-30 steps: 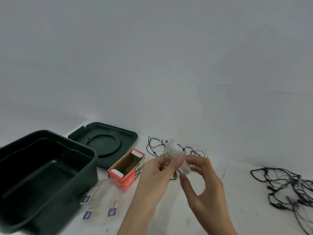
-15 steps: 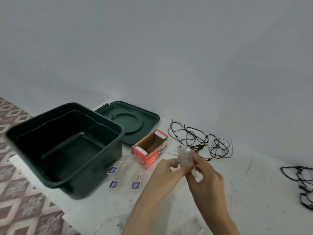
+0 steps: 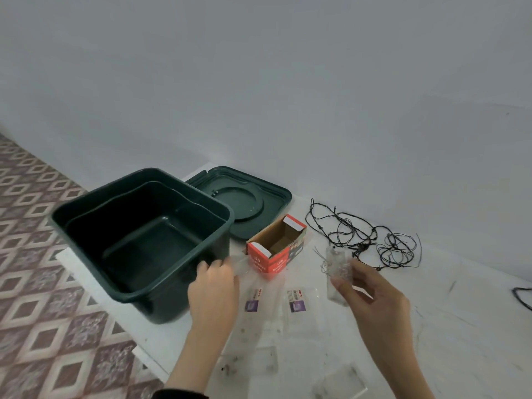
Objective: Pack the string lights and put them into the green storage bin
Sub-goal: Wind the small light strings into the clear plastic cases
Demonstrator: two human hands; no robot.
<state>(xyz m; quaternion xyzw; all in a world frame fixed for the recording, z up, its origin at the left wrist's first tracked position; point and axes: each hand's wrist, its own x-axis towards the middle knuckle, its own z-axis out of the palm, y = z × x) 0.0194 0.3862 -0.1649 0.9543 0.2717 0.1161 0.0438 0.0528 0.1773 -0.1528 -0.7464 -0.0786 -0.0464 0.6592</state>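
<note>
**Hands apart over the table, one packet of lights held up**

Pinches, in the right hand [image 3: 377, 300], a clear packet of pale string lights [image 3: 337, 270] between thumb and curled fingers; holds it roughly upright over the table [image 3: 460, 326], to the right of the red carton [image 3: 275, 262]; whether the packet's lower end touches the table cannot be told.

Reaches with the left hand [image 3: 214, 286], back upward, to a clear bag [image 3: 240, 264] between the bin's near corner and the carton; fingertips at the bag's edge, though gripping or merely touching cannot be told; hands well apart, the left beside the bin, the right nearer the black wires.

On the left part of the table, the green storage bin [image 3: 86, 203], upright and open-topped; behind it, lying flat near the wall [image 3: 288, 82] and partly hidden by the bin's far corner, the green lid [image 3: 273, 197].

Just right of the bin, the red carton, opening upward with end flaps raised, white lettering on its red side.

Further right on the table, outside the bin, the black string lights [image 3: 371, 240] in a loose tangle, beyond the right hand; at the right edge of view, another dark wire loop [image 3: 522, 296], well apart from the tangle.

Between the two forearms, two flat labelled bags [image 3: 252, 303] side by side on the table, each with a purple patch; nearer the camera, more clear plastic [image 3: 267, 358], too blurred to tell apart.

Left of the table, a patterned tile floor [image 3: 34, 283].
</note>
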